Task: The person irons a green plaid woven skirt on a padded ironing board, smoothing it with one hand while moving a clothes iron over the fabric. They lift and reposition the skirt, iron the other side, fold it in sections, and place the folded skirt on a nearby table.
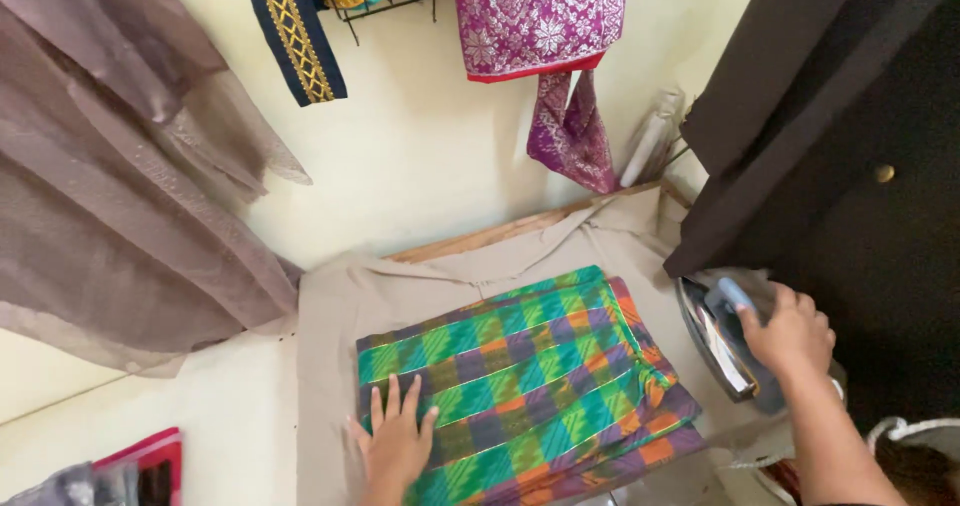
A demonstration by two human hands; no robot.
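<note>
Your left hand (395,444) lies flat, fingers spread wide, on the plaid cloth (520,386) at lower centre of the frame, folded on the beige-covered table (330,366). Your right hand (790,334), at right, has its fingers closed around the iron (722,341), upright just beside the cloth.

The checked cloth (525,386) was woven fabric in green, purple and orange with a slight sheen and fine glinting threads. Under it the beige cover (330,366) looked matt and soft. The iron (722,341) showed a glossy metal soleplate and smooth blue plastic. The grey curtain (110,186) was sheer, faintly lustrous cloth.
</note>
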